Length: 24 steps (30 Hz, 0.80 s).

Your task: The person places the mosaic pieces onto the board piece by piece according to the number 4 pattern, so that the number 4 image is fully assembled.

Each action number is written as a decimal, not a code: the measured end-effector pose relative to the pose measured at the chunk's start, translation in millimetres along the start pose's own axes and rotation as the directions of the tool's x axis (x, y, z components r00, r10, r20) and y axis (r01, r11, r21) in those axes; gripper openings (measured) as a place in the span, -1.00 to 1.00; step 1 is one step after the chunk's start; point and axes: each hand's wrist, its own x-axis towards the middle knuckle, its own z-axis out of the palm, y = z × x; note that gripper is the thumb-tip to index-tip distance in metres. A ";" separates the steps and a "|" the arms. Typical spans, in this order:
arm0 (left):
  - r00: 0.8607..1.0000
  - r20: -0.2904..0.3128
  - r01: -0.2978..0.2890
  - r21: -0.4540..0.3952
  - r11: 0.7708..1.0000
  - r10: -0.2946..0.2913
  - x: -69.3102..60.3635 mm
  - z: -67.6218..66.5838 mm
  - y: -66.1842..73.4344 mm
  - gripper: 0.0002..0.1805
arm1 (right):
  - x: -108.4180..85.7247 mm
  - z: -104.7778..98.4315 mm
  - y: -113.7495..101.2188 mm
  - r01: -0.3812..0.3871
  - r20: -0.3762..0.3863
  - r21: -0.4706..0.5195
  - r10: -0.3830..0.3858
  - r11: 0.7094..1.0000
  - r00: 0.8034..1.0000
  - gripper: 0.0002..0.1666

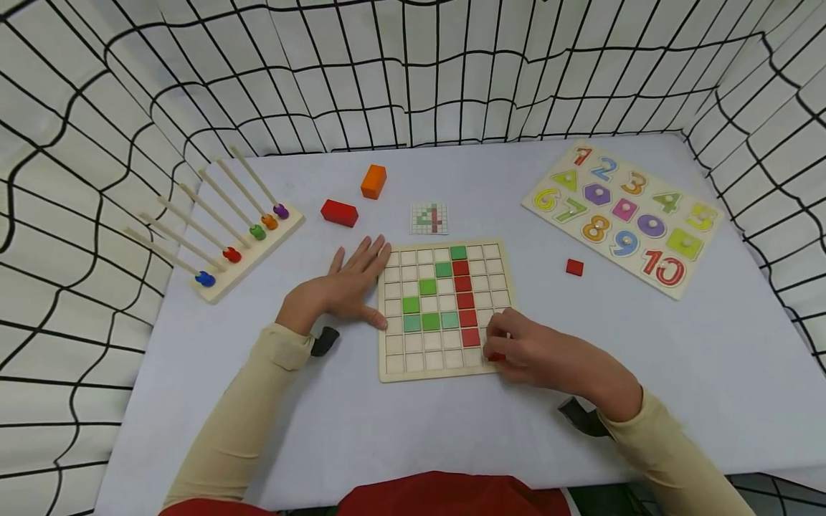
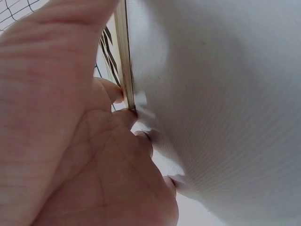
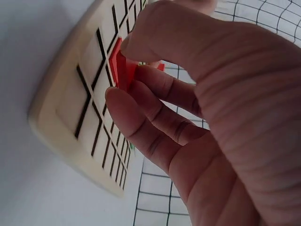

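Note:
A square wooden grid board [image 1: 442,360] lies on the white table, with green and red tiles in some of its squares. Red tiles [image 1: 464,284] form a column right of the middle; green tiles [image 1: 428,287] make a slanted line and a short row. My left hand [image 1: 345,288] rests flat with spread fingers against the board's left edge. At the lower right of the board, my right hand [image 1: 532,352] pinches a red tile [image 3: 121,66] between thumb and fingers, close to the grid surface. In the head view the fingers mostly cover that tile.
A small pattern card [image 1: 429,218] lies beyond the board. Red block [image 1: 339,213] and orange block [image 1: 373,181] sit behind left, near a peg stand [image 1: 241,264] with coloured beads. Rightward are a loose red tile [image 1: 574,267] and a number puzzle [image 1: 568,218]. Black netting surrounds the table.

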 end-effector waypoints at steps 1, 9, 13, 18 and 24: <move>1.000 0.000 0.002 0.003 1.000 -0.002 -0.4 0.3 0.1 0.55 | 2.8 3.5 -1.3 0.004 0.004 0.002 -0.004 1.000 1.000 -0.69; 1.000 -0.010 0.004 -0.003 1.000 -0.004 2.3 5.3 -5.2 0.56 | 20.1 19.9 -11.7 0.005 0.028 -0.017 -0.005 1.000 1.000 -0.79; 1.000 -0.022 -0.002 -0.001 1.000 0.002 5.5 5.8 -7.4 0.57 | 21.2 17.0 -15.0 -0.040 0.066 -0.063 0.044 0.997 0.997 -0.79; 1.000 -0.020 -0.003 -0.006 1.000 0.003 4.6 4.4 -6.3 0.56 | 22.3 15.7 -17.3 -0.069 0.085 -0.113 0.079 0.991 0.993 -0.75; 1.000 -0.012 -0.002 -0.002 1.000 0.002 4.5 5.6 -5.0 0.56 | 21.8 16.4 -18.0 -0.080 0.074 -0.082 0.086 0.993 0.994 -0.72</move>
